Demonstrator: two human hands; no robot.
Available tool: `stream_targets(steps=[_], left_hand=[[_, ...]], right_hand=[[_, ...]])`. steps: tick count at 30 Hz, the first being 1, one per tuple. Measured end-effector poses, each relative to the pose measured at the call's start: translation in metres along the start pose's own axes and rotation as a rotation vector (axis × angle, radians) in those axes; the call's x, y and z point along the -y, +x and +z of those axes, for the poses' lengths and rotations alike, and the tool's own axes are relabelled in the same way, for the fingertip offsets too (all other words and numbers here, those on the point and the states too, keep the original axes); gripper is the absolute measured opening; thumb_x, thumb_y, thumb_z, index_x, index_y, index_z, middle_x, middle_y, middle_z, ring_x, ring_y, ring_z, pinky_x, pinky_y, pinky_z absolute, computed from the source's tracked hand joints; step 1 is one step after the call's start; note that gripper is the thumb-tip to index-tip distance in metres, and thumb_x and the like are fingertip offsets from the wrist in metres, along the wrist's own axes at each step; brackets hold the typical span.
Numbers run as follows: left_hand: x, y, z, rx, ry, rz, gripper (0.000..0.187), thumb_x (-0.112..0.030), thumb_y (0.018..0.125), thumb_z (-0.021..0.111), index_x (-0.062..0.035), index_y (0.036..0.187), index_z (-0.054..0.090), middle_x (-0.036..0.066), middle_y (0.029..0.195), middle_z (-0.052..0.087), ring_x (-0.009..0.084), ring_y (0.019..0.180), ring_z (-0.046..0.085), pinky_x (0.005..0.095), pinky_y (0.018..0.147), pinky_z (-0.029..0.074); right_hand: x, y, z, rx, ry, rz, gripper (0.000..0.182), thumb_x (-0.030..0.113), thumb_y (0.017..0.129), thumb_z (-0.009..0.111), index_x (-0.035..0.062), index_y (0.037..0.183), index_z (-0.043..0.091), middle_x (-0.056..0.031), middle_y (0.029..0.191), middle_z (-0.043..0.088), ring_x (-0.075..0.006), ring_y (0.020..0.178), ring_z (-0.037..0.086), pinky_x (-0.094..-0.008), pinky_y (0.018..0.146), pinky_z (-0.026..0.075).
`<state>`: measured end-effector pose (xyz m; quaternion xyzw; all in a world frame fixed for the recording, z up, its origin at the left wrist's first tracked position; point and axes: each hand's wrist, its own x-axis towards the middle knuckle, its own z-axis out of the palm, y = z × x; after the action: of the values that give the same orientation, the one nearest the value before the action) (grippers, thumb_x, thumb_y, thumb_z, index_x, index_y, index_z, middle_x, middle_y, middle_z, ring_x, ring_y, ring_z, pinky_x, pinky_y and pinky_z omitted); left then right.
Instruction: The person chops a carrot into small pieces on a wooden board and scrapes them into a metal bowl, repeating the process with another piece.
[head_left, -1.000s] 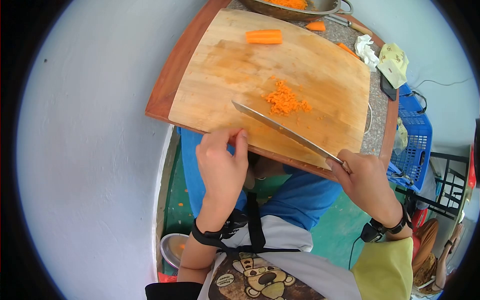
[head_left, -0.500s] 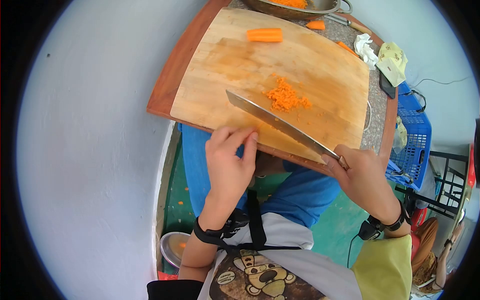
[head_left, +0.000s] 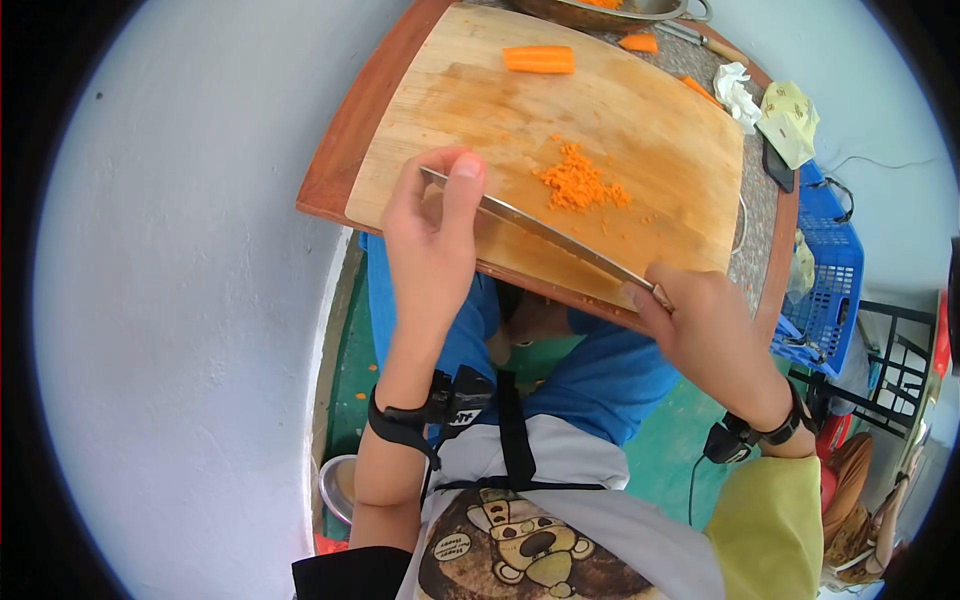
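My right hand (head_left: 700, 315) is closed round the handle of a kitchen knife (head_left: 560, 238), whose blade runs up and left across the wooden cutting board (head_left: 640, 120). At the blade's far end, my left hand (head_left: 435, 215) pinches the tip, thumb on the near side and fingers behind. Just beyond the blade, a small heap of finely chopped carrot (head_left: 580, 182) lies on the board. Farther back rests a cut length of carrot (head_left: 538, 60). The part of the blade under my left fingers is hidden.
A metal pan (head_left: 600, 12) holding chopped carrot stands at the back. Beside it are a carrot end (head_left: 638, 43), a wooden-handled tool (head_left: 722, 50), crumpled tissue (head_left: 735, 95) and a phone (head_left: 777, 165). A blue basket (head_left: 835, 270) stands right; a wall (head_left: 190, 300) rises left. Another person sits at lower right.
My left hand has moved from the board's near edge up to the knife tip and taken hold of it. The knife has shifted slightly left and up with my right hand.
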<state>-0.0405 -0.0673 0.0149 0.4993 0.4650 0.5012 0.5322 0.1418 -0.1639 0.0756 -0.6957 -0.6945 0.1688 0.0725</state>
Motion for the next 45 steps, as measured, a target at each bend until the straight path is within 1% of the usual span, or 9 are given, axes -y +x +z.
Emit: stream_targets(steps=[2,4,7,10,13,20,39,41,45], left_hand=[[-0.002,0.0,-0.001,0.018,-0.056,-0.02,0.025,-0.022,0.09,0.058,0.0011,0.099,0.055,0.002,0.083,0.055,0.0039,0.069,0.048,0.0178,0.06,0.039],[-0.006,-0.003,-0.001,0.015,-0.056,0.04,0.023,-0.022,0.089,0.059,0.0007,0.093,0.055,0.001,0.08,0.055,0.0034,0.07,0.047,0.0176,0.062,0.038],[0.003,-0.003,-0.001,0.039,-0.073,-0.035,0.023,-0.022,0.09,0.059,0.0006,0.093,0.055,0.0,0.08,0.055,0.0039,0.072,0.048,0.0181,0.064,0.039],[0.006,-0.001,-0.003,0.059,-0.012,0.009,0.021,-0.021,0.09,0.059,0.0003,0.093,0.055,0.0,0.081,0.056,0.0046,0.074,0.048,0.0184,0.066,0.039],[0.002,-0.003,-0.003,0.063,-0.093,-0.009,0.022,-0.021,0.09,0.058,0.0006,0.092,0.055,0.001,0.081,0.056,0.0052,0.074,0.049,0.019,0.068,0.04],[0.004,-0.002,-0.002,0.072,-0.052,-0.025,0.022,-0.02,0.09,0.058,0.0014,0.092,0.054,0.002,0.08,0.056,0.0052,0.075,0.049,0.0189,0.068,0.039],[0.002,-0.006,-0.003,0.078,-0.111,-0.053,0.02,-0.019,0.089,0.058,0.0009,0.092,0.055,0.002,0.082,0.057,0.0058,0.076,0.049,0.0194,0.07,0.04],[0.003,-0.004,-0.001,0.09,-0.136,-0.033,0.02,-0.018,0.089,0.058,0.001,0.091,0.055,0.002,0.082,0.057,0.0059,0.076,0.049,0.0194,0.07,0.04],[0.004,0.003,0.005,0.095,-0.059,-0.052,0.019,-0.018,0.089,0.058,0.0013,0.091,0.056,0.002,0.082,0.058,0.0064,0.076,0.05,0.0197,0.07,0.04]], right_hand=[[0.0,0.0,-0.004,-0.022,0.039,0.001,0.023,0.016,0.081,0.063,0.0014,0.068,0.051,-0.0181,0.056,0.052,-0.0375,0.054,0.054,-0.0418,0.048,0.041],[0.002,-0.003,-0.007,-0.002,0.041,0.016,0.023,0.016,0.081,0.063,0.0013,0.068,0.051,-0.018,0.055,0.052,-0.0377,0.054,0.054,-0.0421,0.047,0.04],[-0.001,-0.004,-0.002,0.022,0.033,0.021,0.024,0.016,0.082,0.063,0.0014,0.067,0.051,-0.0175,0.055,0.051,-0.0372,0.054,0.054,-0.0423,0.046,0.039],[-0.004,-0.003,0.002,0.026,0.017,0.009,0.025,0.018,0.082,0.063,0.0018,0.067,0.051,-0.0169,0.054,0.051,-0.0362,0.053,0.054,-0.0421,0.046,0.039],[-0.003,-0.004,-0.002,-0.003,0.001,0.001,0.025,0.019,0.082,0.063,0.0022,0.067,0.052,-0.0166,0.055,0.052,-0.0356,0.053,0.054,-0.0421,0.046,0.039],[-0.006,-0.005,0.003,0.0,-0.01,0.008,0.024,0.019,0.082,0.063,0.0033,0.068,0.053,-0.0149,0.054,0.053,-0.0335,0.052,0.055,-0.041,0.045,0.039],[-0.006,-0.005,-0.002,-0.047,-0.024,-0.011,0.026,0.021,0.081,0.064,0.0025,0.067,0.052,-0.0159,0.054,0.051,-0.0348,0.052,0.054,-0.0418,0.046,0.039],[-0.01,-0.004,-0.005,-0.049,-0.048,-0.036,0.025,0.02,0.082,0.061,0.0041,0.067,0.05,-0.0153,0.055,0.052,-0.036,0.053,0.054,-0.0437,0.048,0.043],[-0.018,-0.001,-0.004,-0.024,-0.047,-0.007,0.025,0.022,0.082,0.06,0.0044,0.067,0.051,-0.0152,0.054,0.051,-0.0362,0.053,0.054,-0.044,0.048,0.043]])
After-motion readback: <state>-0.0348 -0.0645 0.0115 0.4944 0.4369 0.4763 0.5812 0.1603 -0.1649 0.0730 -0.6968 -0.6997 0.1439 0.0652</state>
